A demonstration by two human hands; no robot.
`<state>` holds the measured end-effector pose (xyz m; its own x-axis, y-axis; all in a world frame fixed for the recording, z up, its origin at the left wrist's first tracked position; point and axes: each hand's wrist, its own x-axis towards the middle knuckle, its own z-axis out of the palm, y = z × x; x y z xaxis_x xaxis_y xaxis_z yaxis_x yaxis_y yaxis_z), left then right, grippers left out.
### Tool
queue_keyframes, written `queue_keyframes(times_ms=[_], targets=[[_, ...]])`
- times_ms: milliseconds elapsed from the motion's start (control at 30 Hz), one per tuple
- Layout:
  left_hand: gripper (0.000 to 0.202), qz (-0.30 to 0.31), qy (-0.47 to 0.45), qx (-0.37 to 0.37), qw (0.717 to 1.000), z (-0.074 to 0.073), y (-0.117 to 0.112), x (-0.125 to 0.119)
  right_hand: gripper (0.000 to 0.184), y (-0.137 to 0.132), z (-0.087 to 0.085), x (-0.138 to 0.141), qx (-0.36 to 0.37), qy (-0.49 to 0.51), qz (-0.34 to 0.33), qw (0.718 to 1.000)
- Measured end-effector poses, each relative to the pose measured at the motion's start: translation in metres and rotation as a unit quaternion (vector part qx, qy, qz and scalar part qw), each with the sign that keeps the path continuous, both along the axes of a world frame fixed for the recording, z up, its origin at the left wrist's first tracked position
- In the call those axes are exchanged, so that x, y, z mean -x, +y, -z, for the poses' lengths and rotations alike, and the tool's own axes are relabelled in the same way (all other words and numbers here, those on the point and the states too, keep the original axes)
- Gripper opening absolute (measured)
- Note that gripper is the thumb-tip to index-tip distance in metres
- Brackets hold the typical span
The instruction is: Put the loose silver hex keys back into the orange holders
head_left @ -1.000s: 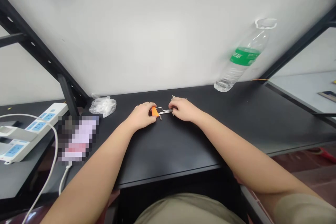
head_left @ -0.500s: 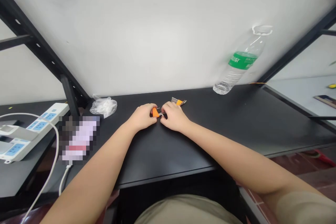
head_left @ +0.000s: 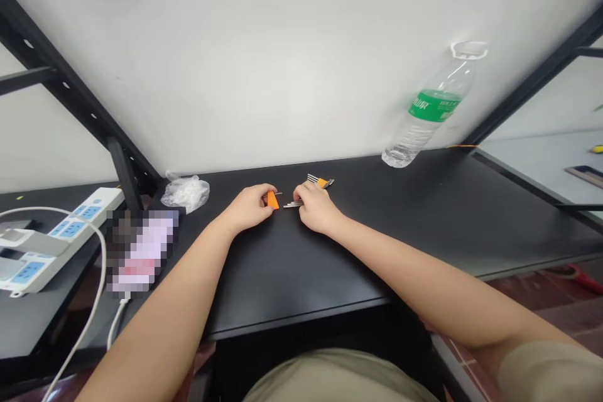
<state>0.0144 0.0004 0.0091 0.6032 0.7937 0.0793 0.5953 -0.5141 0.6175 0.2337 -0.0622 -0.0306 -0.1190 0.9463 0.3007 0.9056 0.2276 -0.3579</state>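
My left hand (head_left: 252, 207) grips an orange holder (head_left: 272, 200) between thumb and fingers, just above the black tabletop. A thin metal rod (head_left: 279, 193) pokes out past its upper side. Across a small gap, my right hand (head_left: 316, 206) is closed on several slim metal hex keys (head_left: 293, 204), whose ends point left toward the holder. Its palm and fingers hide the rest of them. Just behind the right hand lies a second orange holder (head_left: 323, 183) with several metal hex keys sticking out on both sides.
On the black table (head_left: 301, 276), a crumpled clear plastic bag (head_left: 186, 193) lies left. A large water bottle (head_left: 431, 107) leans against the wall at right. A blurred-out phone (head_left: 144, 251) with a cable and a white power strip (head_left: 66, 242) are at left. Black metal frames flank both sides.
My hands have drawn apart slightly, the left one moving left with the orange holder and the right one moving right. The hex keys are now separate from the holder.
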Motion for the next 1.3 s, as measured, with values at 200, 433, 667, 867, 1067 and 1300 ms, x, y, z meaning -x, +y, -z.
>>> queue_keyframes(times_ms=[200, 433, 667, 867, 1067, 1300], targets=[[0.042, -0.023, -0.058, 0.04, 0.997, 0.002, 0.007, 0.004, 0.025, 0.001, -0.009, -0.014, -0.007, 0.021, -0.018, 1.0], [0.044, -0.029, -0.149, 0.113, 0.982, 0.0, -0.001, -0.008, 0.021, 0.007, -0.016, -0.029, 0.015, 0.101, -0.06, 0.993], [0.041, 0.009, -0.191, 0.152, 0.97, 0.001, -0.014, -0.022, 0.016, 0.01, -0.017, -0.012, 0.041, 0.318, -0.083, 0.944], [0.043, -0.034, -0.145, 0.063, 0.987, 0.006, -0.002, -0.014, 0.016, 0.022, -0.01, -0.041, 0.115, 0.379, -0.003, 0.918], [0.043, -0.044, -0.148, 0.057, 0.986, 0.016, 0.005, -0.01, 0.016, 0.025, -0.013, -0.066, 0.135, 0.177, 0.043, 0.974], [0.039, -0.045, -0.189, 0.061, 0.979, 0.02, 0.002, -0.015, 0.023, 0.022, -0.013, -0.062, 0.092, 0.056, -0.02, 0.994]])
